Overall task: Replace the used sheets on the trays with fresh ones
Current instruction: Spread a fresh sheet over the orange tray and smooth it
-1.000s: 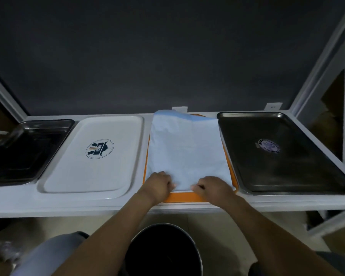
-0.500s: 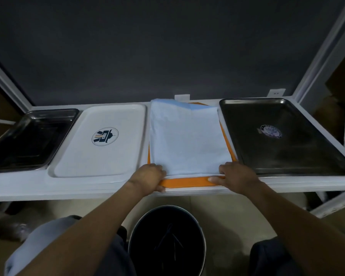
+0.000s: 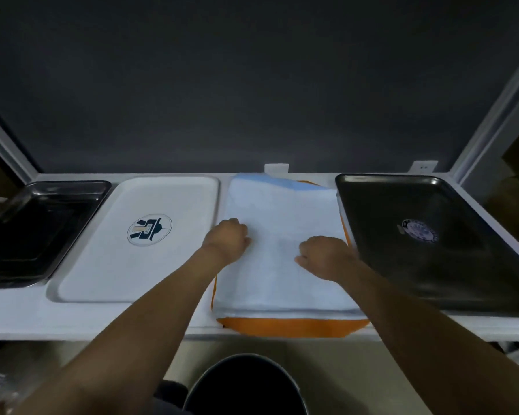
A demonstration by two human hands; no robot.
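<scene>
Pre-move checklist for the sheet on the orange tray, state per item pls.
1. Blue sheet on orange tray: ok, covers it except the near rim and a strip at the right.
2. Both hands on the sheet: ok, left hand and right hand rest on its middle.
3. Grip on the sheet: cannot tell, fingers are curled and any pinch is hidden.
4. Sheet flat: cannot tell, a darker blue strip at the far edge may be a fold.
5. Other trays lined: not ok, white tray, left dark tray and right dark tray show no sheet.
6. Bin placed: ok, below the shelf edge, between the arms.
</scene>
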